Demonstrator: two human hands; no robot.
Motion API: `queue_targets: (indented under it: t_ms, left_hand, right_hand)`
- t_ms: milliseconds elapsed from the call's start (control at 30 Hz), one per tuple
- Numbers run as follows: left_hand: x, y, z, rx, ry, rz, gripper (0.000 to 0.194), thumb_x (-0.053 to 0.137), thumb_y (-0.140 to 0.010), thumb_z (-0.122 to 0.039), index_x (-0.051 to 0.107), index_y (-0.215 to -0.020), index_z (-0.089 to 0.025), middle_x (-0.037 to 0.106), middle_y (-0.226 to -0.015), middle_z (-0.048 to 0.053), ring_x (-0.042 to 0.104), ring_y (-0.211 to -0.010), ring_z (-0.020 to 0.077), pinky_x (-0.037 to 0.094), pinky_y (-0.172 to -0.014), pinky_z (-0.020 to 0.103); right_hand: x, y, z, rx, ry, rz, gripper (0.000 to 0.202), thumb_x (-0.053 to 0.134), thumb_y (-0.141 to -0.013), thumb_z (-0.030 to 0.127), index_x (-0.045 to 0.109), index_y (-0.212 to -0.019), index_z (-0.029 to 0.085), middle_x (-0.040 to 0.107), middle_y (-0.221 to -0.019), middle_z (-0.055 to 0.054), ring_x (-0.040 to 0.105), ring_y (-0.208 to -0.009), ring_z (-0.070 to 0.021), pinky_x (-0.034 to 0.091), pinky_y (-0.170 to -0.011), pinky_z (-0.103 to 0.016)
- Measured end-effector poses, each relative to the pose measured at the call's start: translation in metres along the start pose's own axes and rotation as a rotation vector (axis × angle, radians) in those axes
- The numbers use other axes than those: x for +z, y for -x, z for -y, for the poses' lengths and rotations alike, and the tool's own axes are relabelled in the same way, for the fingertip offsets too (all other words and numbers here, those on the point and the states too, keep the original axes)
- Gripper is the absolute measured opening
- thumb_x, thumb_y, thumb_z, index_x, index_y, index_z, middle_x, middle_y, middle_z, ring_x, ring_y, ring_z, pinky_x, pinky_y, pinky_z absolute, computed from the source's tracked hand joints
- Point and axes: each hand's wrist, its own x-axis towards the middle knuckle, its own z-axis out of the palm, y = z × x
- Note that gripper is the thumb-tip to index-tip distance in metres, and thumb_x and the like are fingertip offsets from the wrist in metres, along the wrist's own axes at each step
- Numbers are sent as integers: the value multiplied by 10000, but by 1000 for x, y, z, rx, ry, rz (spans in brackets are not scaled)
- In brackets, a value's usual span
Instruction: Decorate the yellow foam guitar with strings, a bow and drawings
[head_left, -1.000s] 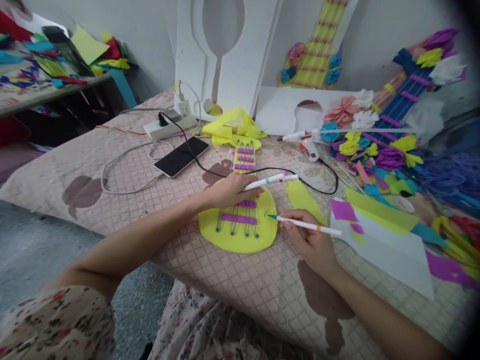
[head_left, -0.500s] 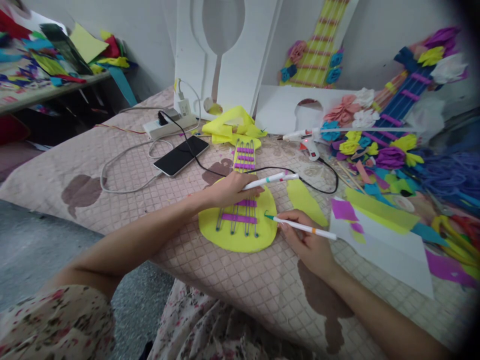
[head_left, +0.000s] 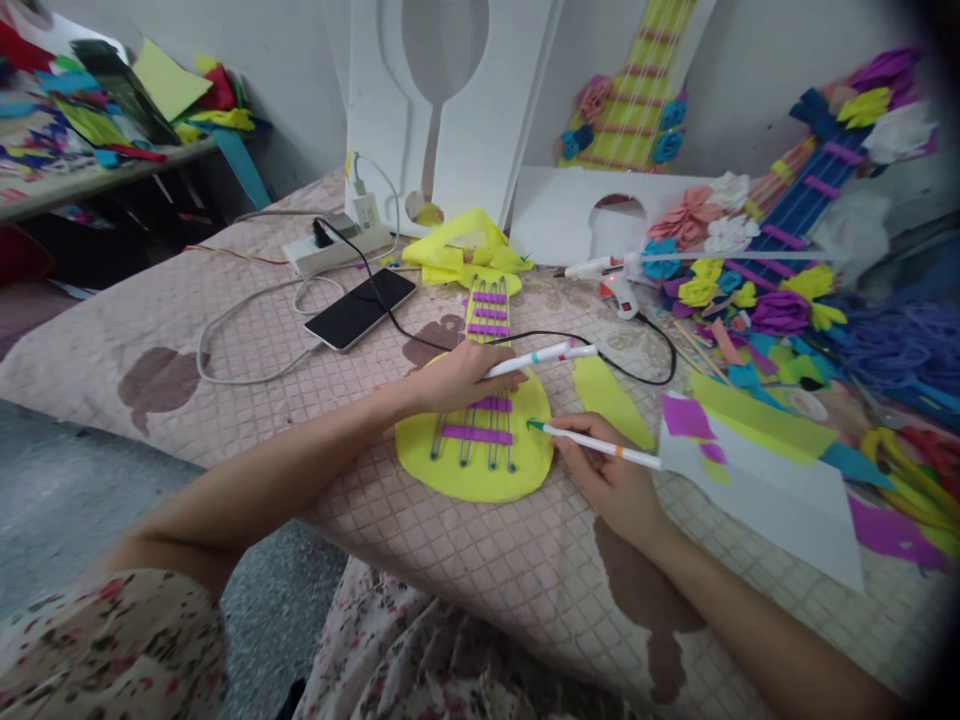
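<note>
A pale quilted cloth (head_left: 450,545) with brown patches is covering the table under both hands, and a grey speckled floor (head_left: 277,600) is showing below the left forearm. Beyond the hands, white cut-out boards (head_left: 484,125) are standing before a pale wall (head_left: 300,90); far to the left hand's left, a second table (head_left: 82,180) is carrying colourful scraps. The yellow guitar (head_left: 472,478) is lying beneath the left hand (head_left: 472,375), which is resting across it while gripping white pens (head_left: 529,360). Just to its right, the right hand (head_left: 611,490) is pinching a green-tipped pen (head_left: 600,443), whose tip is meeting a small green mark on the guitar's body. Beyond the left hand, leftward, a phone (head_left: 361,310) is lying near a power strip (head_left: 300,257) holding plugs. Beyond the right hand, a glue gun (head_left: 619,295) is resting beside a blue guitar (head_left: 802,215) bearing flowers.
</note>
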Motion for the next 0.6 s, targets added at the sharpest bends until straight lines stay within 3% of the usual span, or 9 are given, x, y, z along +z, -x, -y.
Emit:
queue_targets:
  t_ms: [367, 600]
  left_hand:
    - [0, 0, 0, -7, 12, 0, 268, 451, -934, -339, 618, -901, -132, 684, -823, 53, 624, -699, 130, 462, -642, 236]
    - [-1, 0, 0, -3, 4, 4, 282, 452, -937, -353, 621, -905, -130, 683, -816, 58, 623, -692, 134, 459, -638, 240]
  right_hand:
    - [-3, -6, 5, -111, 24, 74, 155, 504, -920, 261, 598, -1040, 235, 625, -948, -51, 588, -898, -190, 486, -770, -341]
    - [-5, -5, 0, 80, -181, -28, 160, 533, -912, 313, 602, -1034, 235, 643, -927, -38, 610, -839, -170, 502, -737, -306]
